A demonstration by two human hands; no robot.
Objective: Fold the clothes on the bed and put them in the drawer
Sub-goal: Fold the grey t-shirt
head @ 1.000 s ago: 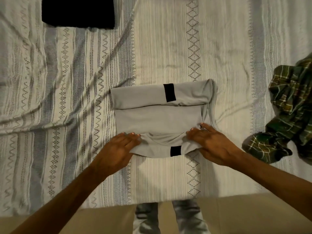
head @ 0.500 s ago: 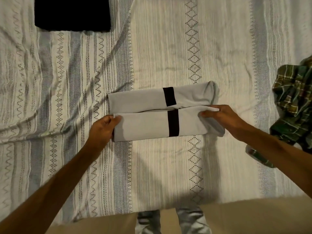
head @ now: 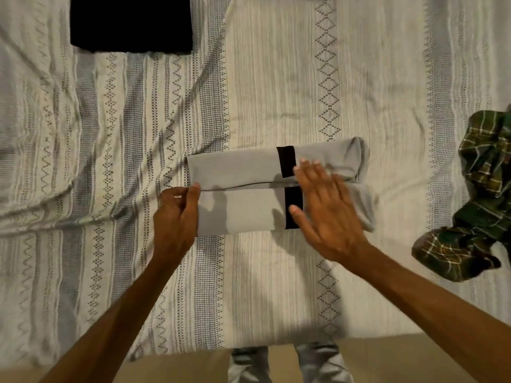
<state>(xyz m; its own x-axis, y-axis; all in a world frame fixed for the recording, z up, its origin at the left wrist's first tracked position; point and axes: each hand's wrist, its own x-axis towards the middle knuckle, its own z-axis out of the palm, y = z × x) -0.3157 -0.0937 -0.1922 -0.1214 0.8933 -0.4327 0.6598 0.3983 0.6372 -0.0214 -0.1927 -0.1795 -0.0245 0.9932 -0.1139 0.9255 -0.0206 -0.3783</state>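
My left hand (head: pixel 177 214) pinches the near-left edge of the folded grey garment (head: pixel 243 189) on the bed (head: pixel 276 78) while my right hand (head: pixel 326 211), fingers spread, lies flat beside it; letting go early could let the fold spring open.

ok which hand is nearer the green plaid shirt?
Right. The right hand lies flat on the grey garment's right half, toward the green plaid shirt; the left hand pinches its far-side left edge.

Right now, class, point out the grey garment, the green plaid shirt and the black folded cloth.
grey garment (head: pixel 237 172): head view, upper folded layer.
green plaid shirt (head: pixel 481 189): head view, crumpled middle.
black folded cloth (head: pixel 130 23): head view, centre.
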